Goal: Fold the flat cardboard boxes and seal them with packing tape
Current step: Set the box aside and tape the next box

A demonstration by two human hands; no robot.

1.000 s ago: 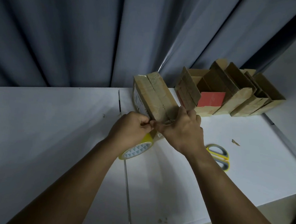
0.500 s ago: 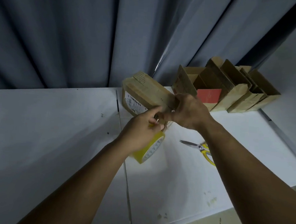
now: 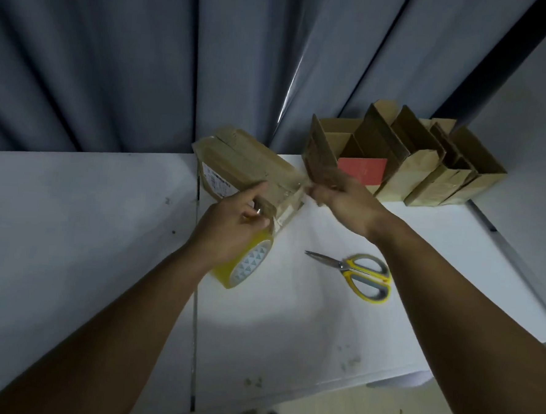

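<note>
Seeing left grip (image 3: 231,233) clenched round the yellow tape roll (image 3: 250,264), just beside the cardboard box (image 3: 248,170) on the white counter (image 3: 72,226); right grip (image 3: 339,199) is at the box's right end, and I can't tell if it's pinching. Scissors (image 3: 357,274) lie nearby.

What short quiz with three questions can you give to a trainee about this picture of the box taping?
1. True or false: the metal scissors with yellow handles lie on the white table, and no hand touches them.
2. Which thing does the left hand grip? A) the roll of yellow packing tape B) a blue marker pen C) a glass bottle
3. Fill the gap: seen from the person, the row of open brown cardboard boxes stands to the ___ of the taped brown cardboard box.
Key: 1 true; 2 A; 3 right.
</note>
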